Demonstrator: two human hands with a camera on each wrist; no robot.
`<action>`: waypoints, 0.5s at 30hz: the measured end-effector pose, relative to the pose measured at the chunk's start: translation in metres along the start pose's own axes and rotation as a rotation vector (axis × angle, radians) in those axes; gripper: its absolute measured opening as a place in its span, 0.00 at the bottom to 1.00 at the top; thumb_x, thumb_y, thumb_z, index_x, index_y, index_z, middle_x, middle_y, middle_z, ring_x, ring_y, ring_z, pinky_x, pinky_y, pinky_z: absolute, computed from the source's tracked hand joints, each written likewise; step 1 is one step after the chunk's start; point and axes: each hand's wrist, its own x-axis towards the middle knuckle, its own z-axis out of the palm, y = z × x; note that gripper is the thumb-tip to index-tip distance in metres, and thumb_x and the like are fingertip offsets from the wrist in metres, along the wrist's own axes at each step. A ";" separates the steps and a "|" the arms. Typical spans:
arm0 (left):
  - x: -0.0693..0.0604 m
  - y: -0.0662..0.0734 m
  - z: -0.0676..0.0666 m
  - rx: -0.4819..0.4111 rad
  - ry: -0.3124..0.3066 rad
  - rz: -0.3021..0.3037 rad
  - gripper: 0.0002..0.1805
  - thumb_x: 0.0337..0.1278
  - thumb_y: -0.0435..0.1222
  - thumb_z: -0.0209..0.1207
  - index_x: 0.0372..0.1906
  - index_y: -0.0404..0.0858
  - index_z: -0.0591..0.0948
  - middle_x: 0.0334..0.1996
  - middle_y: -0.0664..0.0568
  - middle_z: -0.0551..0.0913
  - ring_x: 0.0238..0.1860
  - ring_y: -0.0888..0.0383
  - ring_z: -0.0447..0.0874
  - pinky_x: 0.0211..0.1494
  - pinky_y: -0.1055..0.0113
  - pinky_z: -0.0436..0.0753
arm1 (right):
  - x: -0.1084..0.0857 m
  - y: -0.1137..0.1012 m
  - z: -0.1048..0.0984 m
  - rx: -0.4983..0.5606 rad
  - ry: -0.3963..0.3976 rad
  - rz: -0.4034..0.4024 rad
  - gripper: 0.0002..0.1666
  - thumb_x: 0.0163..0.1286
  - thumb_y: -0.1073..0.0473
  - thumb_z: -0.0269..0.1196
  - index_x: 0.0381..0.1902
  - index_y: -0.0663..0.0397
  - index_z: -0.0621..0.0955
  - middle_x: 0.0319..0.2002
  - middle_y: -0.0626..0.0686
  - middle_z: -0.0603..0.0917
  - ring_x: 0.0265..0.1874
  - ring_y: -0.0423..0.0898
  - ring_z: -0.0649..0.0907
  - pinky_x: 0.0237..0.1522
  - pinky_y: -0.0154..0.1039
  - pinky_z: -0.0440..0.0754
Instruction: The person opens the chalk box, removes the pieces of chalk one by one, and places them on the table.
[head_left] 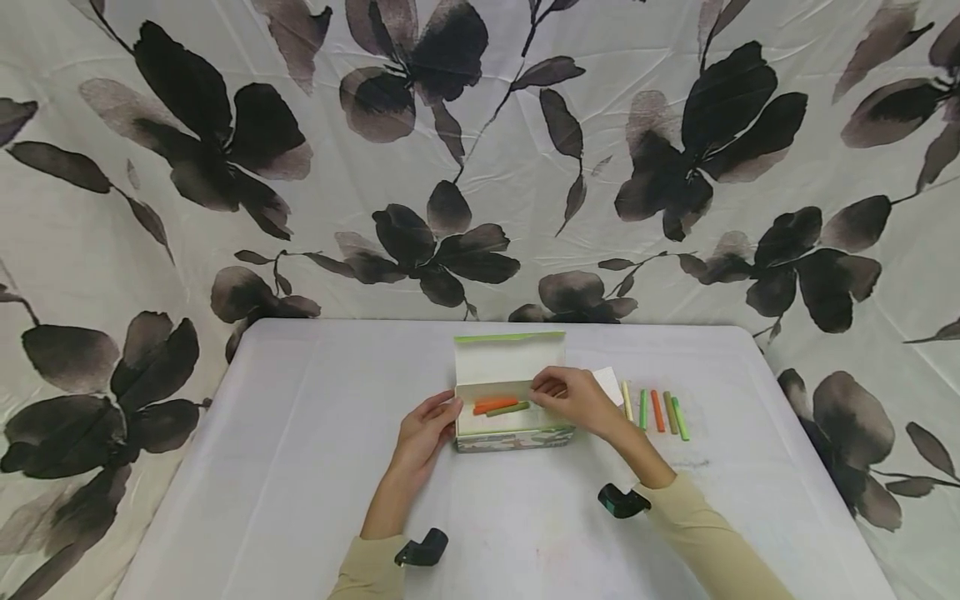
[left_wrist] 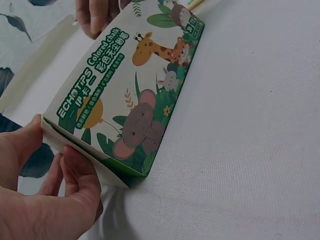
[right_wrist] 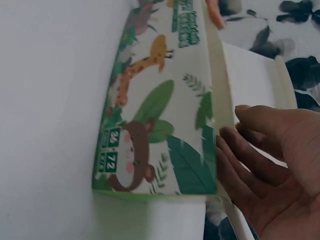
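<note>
A colored chalk box (head_left: 513, 439) printed with cartoon animals lies on the table with its lid (head_left: 510, 358) raised at the back. Inside are orange chalk sticks (head_left: 491, 405) and an olive one (head_left: 507, 409). At the box's left end, my left hand (head_left: 422, 429) grips the end wall and flap, thumb on the upper edge (left_wrist: 37, 122). My right hand (head_left: 581, 400) reaches over the right end, fingers bent loosely at the opening. In the right wrist view, no chalk shows between the thumb and fingers (right_wrist: 250, 150) of the right hand; the box wall hides part of them.
Several chalk sticks, among them an orange one (head_left: 657, 411) and a pale yellow one (head_left: 627, 401), lie in a row right of the box. A white flap or card (head_left: 608, 385) shows behind the right hand. The white table (head_left: 300, 467) meets a floral cloth (head_left: 405, 275) at the back.
</note>
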 end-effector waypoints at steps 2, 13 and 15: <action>0.000 0.000 0.000 -0.003 -0.002 -0.006 0.26 0.65 0.35 0.69 0.64 0.31 0.78 0.40 0.51 0.83 0.35 0.61 0.78 0.36 0.74 0.78 | 0.002 0.000 0.006 -0.011 -0.013 -0.009 0.07 0.70 0.66 0.69 0.43 0.65 0.85 0.37 0.54 0.88 0.37 0.48 0.87 0.43 0.40 0.86; -0.001 0.002 0.001 -0.024 -0.009 -0.012 0.25 0.65 0.34 0.68 0.65 0.33 0.78 0.41 0.52 0.83 0.34 0.62 0.77 0.36 0.74 0.78 | 0.008 0.001 0.031 -0.158 -0.042 -0.046 0.07 0.67 0.71 0.69 0.41 0.69 0.84 0.36 0.57 0.87 0.35 0.48 0.85 0.40 0.38 0.85; -0.001 0.002 0.000 -0.019 -0.008 -0.010 0.25 0.65 0.34 0.68 0.64 0.33 0.78 0.41 0.52 0.84 0.35 0.62 0.77 0.36 0.74 0.78 | 0.009 0.000 0.034 -0.197 -0.042 -0.046 0.07 0.66 0.70 0.70 0.41 0.69 0.85 0.36 0.58 0.87 0.35 0.49 0.84 0.40 0.40 0.84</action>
